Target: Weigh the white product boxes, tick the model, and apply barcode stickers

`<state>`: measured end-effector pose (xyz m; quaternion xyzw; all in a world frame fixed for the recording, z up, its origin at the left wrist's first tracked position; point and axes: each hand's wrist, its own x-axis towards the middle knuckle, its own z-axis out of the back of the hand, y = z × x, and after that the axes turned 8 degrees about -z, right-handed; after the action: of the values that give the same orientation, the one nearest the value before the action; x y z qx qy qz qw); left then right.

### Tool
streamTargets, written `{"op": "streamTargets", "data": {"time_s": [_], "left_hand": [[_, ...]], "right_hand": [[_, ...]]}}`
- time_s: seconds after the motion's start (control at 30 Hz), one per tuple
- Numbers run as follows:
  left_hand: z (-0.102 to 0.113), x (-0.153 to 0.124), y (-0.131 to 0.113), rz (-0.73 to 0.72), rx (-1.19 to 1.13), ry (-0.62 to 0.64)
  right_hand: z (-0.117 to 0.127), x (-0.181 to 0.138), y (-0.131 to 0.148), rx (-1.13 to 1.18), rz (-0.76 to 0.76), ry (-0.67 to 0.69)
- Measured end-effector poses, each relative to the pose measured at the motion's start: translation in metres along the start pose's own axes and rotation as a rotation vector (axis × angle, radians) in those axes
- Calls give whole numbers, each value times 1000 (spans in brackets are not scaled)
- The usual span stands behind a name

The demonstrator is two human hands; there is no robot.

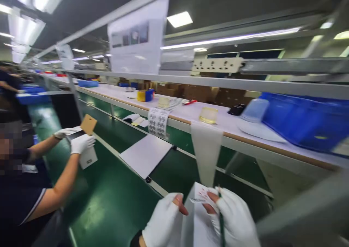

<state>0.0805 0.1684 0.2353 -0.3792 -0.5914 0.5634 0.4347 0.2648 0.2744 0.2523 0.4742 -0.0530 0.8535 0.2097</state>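
Observation:
My left hand (163, 221) and my right hand (234, 218) are both in white fingerless gloves at the bottom edge. Together they hold a white box (197, 221) between them. The fingertips pinch a small white label (200, 196) at the box's top edge. A thin green pen or stick (221, 225) lies along my right palm. A long white strip (205, 152) hangs from the shelf just above the box.
A green conveyor belt (109, 203) runs left, carrying a flat white panel (145, 154). A co-worker's gloved hands (79, 140) hold a white box and brown card at left. The shelf (245, 130) bears tape rolls, barcode labels (158, 121) and a blue bin (305, 120).

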Motion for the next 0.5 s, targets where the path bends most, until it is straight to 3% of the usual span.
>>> {"op": "streamTargets", "data": {"time_s": [0.1,0.2,0.33,0.4,0.5], "left_hand": [[-5,-4,-15,164,-86,62],[-12,-2,-13,150,-146,114],[-13,1,-7,132,-164,92],[-9,1,-8,117,-119,65],[-5,1,-9,78,-5,61]], "right_hand": [[10,2,12,-104,40,20],[12,6,13,-123,47,24],[20,-4,12,-54,40,31],[23,-12,13,69,-170,41],[27,-16,20,385,-732,135]]}}
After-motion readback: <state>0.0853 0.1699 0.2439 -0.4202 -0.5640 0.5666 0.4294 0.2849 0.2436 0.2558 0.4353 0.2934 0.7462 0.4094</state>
